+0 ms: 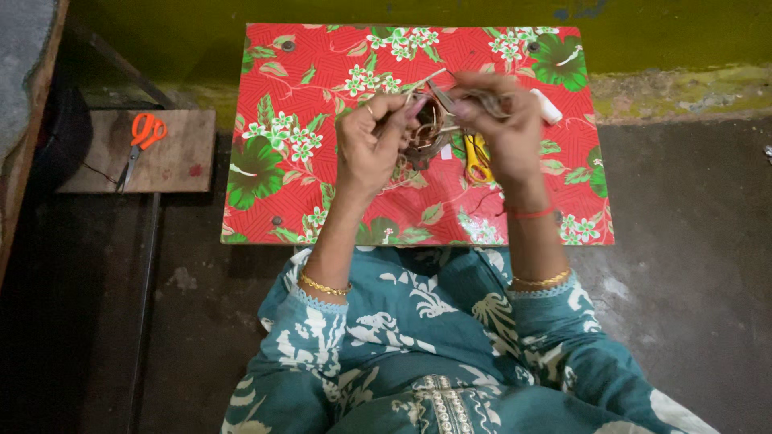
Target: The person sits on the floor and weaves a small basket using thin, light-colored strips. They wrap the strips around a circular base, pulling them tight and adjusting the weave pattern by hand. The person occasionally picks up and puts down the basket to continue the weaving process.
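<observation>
Both hands are raised over the red floral table (305,185). The left hand (371,145) pinches a small bundle of thin tan strips (426,128) — the right hand (503,133) is closed on the bundle's other side, gripping more strips. Under them lie a yellow tool (476,159) and a white tube (548,108). Orange scissors (143,138) rest on a wooden board (177,165), well apart.

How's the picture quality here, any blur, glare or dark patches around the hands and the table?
Head view: the red floral table is evenly lit, without glare; the left hand and right hand look slightly soft, their small woven piece indistinct; the floor at left around the orange scissors sinks into shadow.
</observation>
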